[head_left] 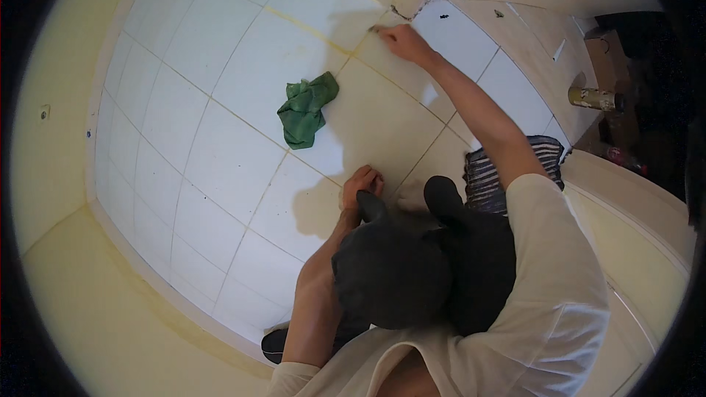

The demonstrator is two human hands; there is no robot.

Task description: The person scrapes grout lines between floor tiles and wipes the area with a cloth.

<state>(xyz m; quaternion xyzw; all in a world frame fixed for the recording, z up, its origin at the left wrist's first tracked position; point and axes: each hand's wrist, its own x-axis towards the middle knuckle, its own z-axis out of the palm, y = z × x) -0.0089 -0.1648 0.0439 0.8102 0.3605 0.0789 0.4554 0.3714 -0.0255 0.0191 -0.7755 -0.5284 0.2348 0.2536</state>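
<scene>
A crumpled green cloth [304, 114] lies on the white floor tiles [220, 151], its long axis slanting from far right to near left, the narrower folds toward the far end. Beyond it and to its right, the right hand [404, 43] reaches low over the tiles, fingers bent together and pointing left; a dark speck [373, 28] shows at their tips, too small to identify, and I cannot tell whether it is gripped. Nearer than the cloth and slightly right, the left hand [363, 182] has its fingers curled inward; its palm is hidden, so I cannot tell whether it holds anything. Well to the cloth's right are a striped mat [485, 184], nearer, and a gold-brown canister [592, 98] with a dark end, its printed markings too blurred to read. The cloth shows no readable label.
</scene>
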